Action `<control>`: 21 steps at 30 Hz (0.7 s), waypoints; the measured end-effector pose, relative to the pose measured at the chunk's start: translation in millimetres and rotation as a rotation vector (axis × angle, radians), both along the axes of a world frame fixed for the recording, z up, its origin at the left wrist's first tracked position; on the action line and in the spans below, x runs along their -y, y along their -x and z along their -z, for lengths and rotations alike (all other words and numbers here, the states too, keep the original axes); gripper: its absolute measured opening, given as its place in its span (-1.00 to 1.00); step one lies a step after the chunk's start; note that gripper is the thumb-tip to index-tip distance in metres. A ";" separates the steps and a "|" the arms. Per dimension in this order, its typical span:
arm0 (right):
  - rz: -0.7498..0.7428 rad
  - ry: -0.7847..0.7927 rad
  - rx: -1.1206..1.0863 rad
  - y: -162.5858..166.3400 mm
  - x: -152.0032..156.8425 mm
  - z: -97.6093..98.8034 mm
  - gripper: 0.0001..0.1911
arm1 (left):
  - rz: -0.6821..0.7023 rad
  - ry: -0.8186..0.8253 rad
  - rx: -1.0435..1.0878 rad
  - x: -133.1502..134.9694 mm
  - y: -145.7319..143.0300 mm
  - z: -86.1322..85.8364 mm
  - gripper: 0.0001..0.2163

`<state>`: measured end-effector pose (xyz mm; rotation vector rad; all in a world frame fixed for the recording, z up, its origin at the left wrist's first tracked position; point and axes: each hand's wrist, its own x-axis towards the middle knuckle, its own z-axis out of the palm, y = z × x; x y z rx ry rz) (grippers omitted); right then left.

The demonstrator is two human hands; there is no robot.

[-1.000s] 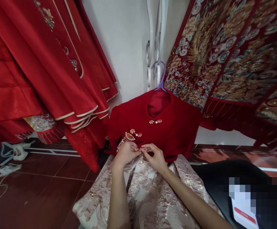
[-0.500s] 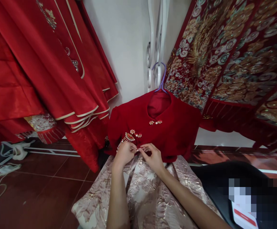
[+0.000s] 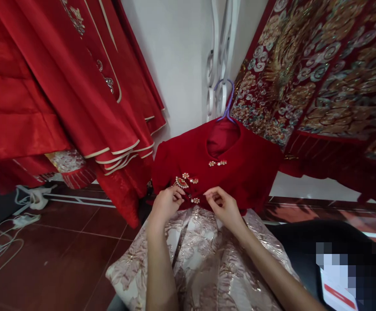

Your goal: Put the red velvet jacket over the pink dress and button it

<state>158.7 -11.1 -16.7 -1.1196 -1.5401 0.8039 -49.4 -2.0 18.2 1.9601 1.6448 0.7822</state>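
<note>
A red velvet short-sleeved jacket (image 3: 249, 160) on a purple hanger (image 3: 229, 103) lies over the shimmering pale pink brocade (image 3: 204, 246) in front of me. Jeweled flower clasps run along its front: a collar clasp (image 3: 218, 163), a middle clasp (image 3: 193, 181) and a bottom clasp (image 3: 194, 200). My left hand (image 3: 166, 207), fingers bent and loosely apart, is at the jacket's lower left, just below a fan-shaped ornament (image 3: 181, 182). To the right of the bottom clasp is my right hand (image 3: 224, 208), thumb and forefinger slightly parted. Neither hand visibly holds anything.
Red garments with pale piping (image 3: 116, 112) hang at the left. A richly embroidered red garment (image 3: 324, 82) hangs at the right. White cables (image 3: 6, 237) lie on the tiled floor. A black seat (image 3: 304, 242) at the right bears a partly blurred white-and-red item (image 3: 339, 296).
My hands were together at the jacket's bottom clasp. Now they have parted, the left hand moving slightly left and the right hand to the right, and the bottom clasp shows between them.
</note>
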 end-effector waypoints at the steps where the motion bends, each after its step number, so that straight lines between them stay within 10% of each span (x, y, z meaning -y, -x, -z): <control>1: -0.072 0.044 -0.008 0.5 -0.3 0.4 -0.83 | 0.015 0.013 -0.005 -0.3 -2.4 -0.8 -0.81; 21: -0.249 0.259 -0.090 -1.0 -5.9 20.0 -0.65 | 0.108 0.074 0.075 -12.6 -19.8 14.5 -0.87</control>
